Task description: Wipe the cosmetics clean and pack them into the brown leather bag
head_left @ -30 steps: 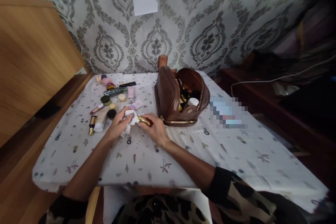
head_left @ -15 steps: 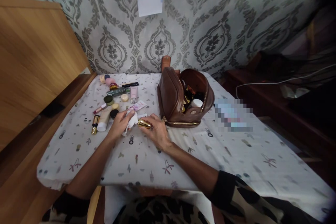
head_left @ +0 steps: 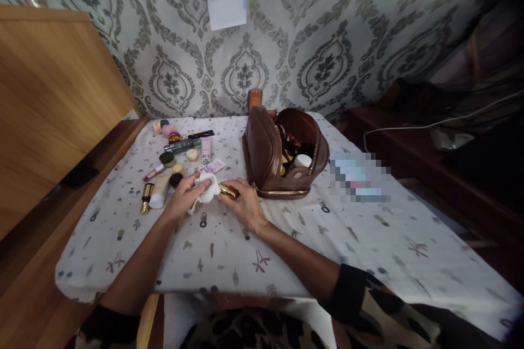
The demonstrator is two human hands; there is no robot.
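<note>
My left hand [head_left: 185,194] is closed on a crumpled white wipe [head_left: 208,187]. Between the fingers of my right hand [head_left: 244,204] is a shiny gold cosmetic tube [head_left: 227,191], lying roughly sideways, with its left end against the wipe. Just beyond the wipe rests a white tube with a purple print [head_left: 214,166]. Left of my left hand are a black-lidded round jar [head_left: 176,179], a cream squeeze tube [head_left: 159,192] and a black-and-gold lipstick tube [head_left: 147,198]. To the right of my right hand stands an unzipped brown leather bag [head_left: 264,155] with cosmetics inside.
Several more cosmetics, among them a pink tube [head_left: 206,150] and a dark green tube [head_left: 178,146], lie at the table's back left. A wooden cabinet [head_left: 61,109] borders the left side. A blurred-out flat item [head_left: 358,177] lies right of the bag.
The wipe is now spread more over the left end of the gold tube, and my left hand has moved slightly toward it. The whole view has shifted a little.
</note>
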